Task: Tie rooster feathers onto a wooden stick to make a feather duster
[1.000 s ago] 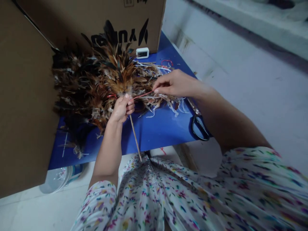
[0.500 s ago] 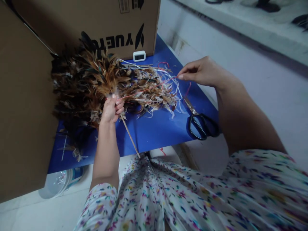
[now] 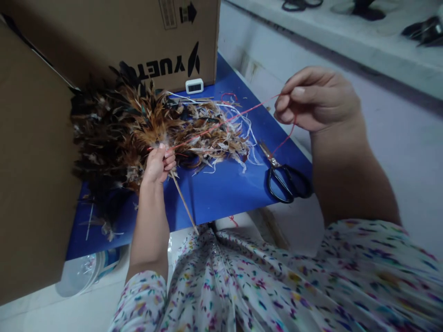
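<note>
My left hand [image 3: 160, 163] is closed round a thin stick [image 3: 183, 199] just below a tuft of brown feathers [image 3: 151, 125]. The stick's lower end reaches past the table edge to my clothing. From my left hand a red string [image 3: 238, 115] runs taut, up and to the right, into my right hand [image 3: 316, 99]. That hand pinches it, and a loose length of it hangs down towards the scissors [image 3: 285, 177]. The scissors have black handles and lie at the table's right edge. Dark feathers [image 3: 100, 124] are heaped left of the tuft, and pale-tipped feathers [image 3: 221, 133] lie to its right.
A large cardboard box [image 3: 114, 32] stands behind, and another cardboard panel [image 3: 31, 161] rises at the left of the blue table [image 3: 221, 193]. A small white digital display [image 3: 194, 86] sits by the box. A clear bucket [image 3: 81, 272] is below on the floor; a ledge [image 3: 332, 37] runs upper right.
My right hand has moved up and to the right, drawing the red string out longer and tighter. My left hand still grips the stick. The view has shifted slightly.
</note>
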Action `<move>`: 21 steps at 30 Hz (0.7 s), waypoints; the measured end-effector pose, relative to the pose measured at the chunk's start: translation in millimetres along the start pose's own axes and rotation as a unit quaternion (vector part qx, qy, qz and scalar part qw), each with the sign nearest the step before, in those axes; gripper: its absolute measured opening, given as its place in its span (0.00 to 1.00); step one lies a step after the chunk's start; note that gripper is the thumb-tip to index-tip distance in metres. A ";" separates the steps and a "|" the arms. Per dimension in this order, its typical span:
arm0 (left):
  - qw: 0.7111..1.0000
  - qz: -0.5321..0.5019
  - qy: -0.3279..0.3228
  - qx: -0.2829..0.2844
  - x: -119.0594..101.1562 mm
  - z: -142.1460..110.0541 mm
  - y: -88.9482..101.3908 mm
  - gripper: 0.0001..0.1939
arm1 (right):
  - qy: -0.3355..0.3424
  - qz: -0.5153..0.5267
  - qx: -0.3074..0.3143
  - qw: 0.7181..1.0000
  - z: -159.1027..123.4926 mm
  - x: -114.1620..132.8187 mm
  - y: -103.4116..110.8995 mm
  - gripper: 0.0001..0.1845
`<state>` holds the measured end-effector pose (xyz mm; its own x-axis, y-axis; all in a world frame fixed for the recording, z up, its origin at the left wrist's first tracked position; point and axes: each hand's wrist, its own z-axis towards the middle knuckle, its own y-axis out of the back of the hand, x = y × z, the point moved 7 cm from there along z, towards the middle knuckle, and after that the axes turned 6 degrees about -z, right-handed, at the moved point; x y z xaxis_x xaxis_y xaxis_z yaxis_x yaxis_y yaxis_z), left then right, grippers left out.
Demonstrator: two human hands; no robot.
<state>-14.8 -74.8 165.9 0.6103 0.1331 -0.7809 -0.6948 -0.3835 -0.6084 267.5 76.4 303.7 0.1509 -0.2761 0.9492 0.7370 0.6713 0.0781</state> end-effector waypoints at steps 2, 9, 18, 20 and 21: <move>1.000 0.001 -0.004 0.005 -0.4 1.0 0.9 0.17 | 0.007 0.011 -0.002 1.000 -3.1 11.7 -4.1 0.18; 1.000 0.012 0.013 0.016 5.0 2.5 2.0 0.16 | 0.171 -0.055 -0.046 0.983 -15.3 68.4 -10.5 0.16; 0.998 0.061 -0.029 -0.006 2.4 3.4 4.9 0.16 | 0.192 -0.067 -0.048 0.978 -6.1 62.8 23.0 0.12; 0.997 0.060 -0.044 0.000 -0.9 2.0 3.4 0.17 | 0.058 -0.130 0.042 0.989 9.7 21.6 23.1 0.12; 0.997 0.059 -0.047 0.005 -2.0 1.0 2.3 0.17 | -0.034 -0.197 0.107 0.974 16.2 -6.9 21.0 0.09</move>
<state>-18.0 -75.0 166.0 0.4869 0.1724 -0.8563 -0.7632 -0.3928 -0.5131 271.3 103.5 303.7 -0.1653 -0.5002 0.8500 0.5729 0.6529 0.4956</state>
